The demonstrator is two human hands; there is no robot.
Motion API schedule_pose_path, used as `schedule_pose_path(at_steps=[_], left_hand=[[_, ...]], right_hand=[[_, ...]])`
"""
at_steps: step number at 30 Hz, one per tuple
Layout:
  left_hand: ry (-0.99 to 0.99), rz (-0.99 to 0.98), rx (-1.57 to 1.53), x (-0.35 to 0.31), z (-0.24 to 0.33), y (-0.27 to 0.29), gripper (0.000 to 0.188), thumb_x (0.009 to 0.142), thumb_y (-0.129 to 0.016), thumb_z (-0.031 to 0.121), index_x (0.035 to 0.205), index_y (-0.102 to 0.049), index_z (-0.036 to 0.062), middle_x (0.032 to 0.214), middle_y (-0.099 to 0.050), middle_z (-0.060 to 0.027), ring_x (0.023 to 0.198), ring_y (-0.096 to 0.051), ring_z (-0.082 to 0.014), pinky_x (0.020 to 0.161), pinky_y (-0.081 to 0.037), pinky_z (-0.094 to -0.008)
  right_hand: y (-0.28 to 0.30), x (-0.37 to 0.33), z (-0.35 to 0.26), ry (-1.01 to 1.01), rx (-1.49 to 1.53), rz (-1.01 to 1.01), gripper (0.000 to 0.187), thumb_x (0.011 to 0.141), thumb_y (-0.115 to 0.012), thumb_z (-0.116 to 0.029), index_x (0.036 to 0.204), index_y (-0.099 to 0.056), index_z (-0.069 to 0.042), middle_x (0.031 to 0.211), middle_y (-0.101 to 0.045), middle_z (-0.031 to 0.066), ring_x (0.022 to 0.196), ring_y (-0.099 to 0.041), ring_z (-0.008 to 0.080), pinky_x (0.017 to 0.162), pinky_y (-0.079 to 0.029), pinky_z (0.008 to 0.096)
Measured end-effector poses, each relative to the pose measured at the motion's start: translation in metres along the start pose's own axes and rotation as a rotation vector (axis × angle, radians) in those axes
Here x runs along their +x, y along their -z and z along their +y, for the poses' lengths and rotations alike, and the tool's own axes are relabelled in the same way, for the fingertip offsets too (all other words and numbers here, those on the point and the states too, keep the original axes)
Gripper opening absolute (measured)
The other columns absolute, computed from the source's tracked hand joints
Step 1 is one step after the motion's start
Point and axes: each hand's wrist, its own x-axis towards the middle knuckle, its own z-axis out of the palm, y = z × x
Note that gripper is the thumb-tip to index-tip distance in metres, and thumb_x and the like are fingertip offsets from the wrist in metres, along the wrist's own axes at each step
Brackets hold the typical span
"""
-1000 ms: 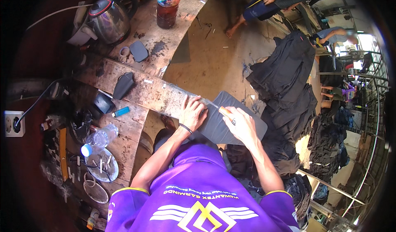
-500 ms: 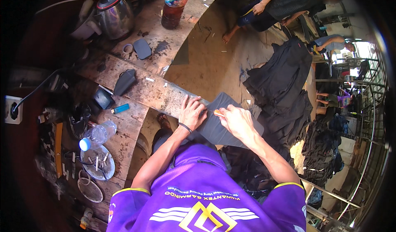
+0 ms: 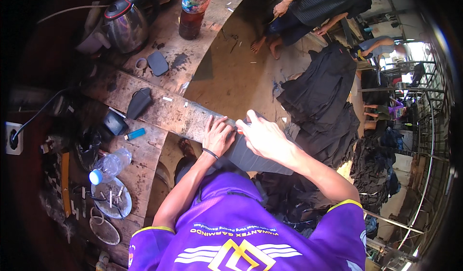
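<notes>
Now our right grip, clasping an orange tool, sits closer to our left grip (hold unclear); work apparently concentrates beside it on the sheet.

The floor is brown and looks dusty, with some small scraps on it. A worn wooden table, with dark stains, extends on the left side. Near it, a white wall socket is in deep shadow. On the far right, strong daylight comes through a bright opening, beside metal bars.
</notes>
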Motion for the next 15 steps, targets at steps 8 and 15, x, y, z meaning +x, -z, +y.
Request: schedule_pose_path(at_steps=[8, 15], left_hand=[[-0.015, 0.021, -0.01, 0.002, 0.001, 0.0, 0.017, 0.083, -0.076, 0.021, 0.097, -0.069, 0.0136, 0.108, -0.068, -0.0055, 0.129, -0.057, -0.0227, 0.121, -0.027, -0.0555], [-0.045, 0.029, 0.009, 0.002, 0.0, 0.001, 0.022, 0.083, -0.076, 0.02, 0.101, -0.068, 0.0106, 0.114, -0.068, -0.008, 0.13, -0.056, -0.0245, 0.121, -0.026, -0.0563]], right_hand=[[0.001, 0.009, 0.017, 0.103, 0.049, 0.142, 0.026, 0.103, -0.055, -0.023, 0.109, -0.061, 0.001, 0.086, -0.064, 0.0233, 0.066, -0.069, 0.0395, 0.057, -0.058, 0.0452], [-0.013, 0.011, 0.009, 0.059, -0.005, 0.151, 0.031, 0.102, -0.058, -0.029, 0.103, -0.062, 0.001, 0.076, -0.066, 0.0195, 0.062, -0.069, 0.0367, 0.055, -0.058, 0.0424]])
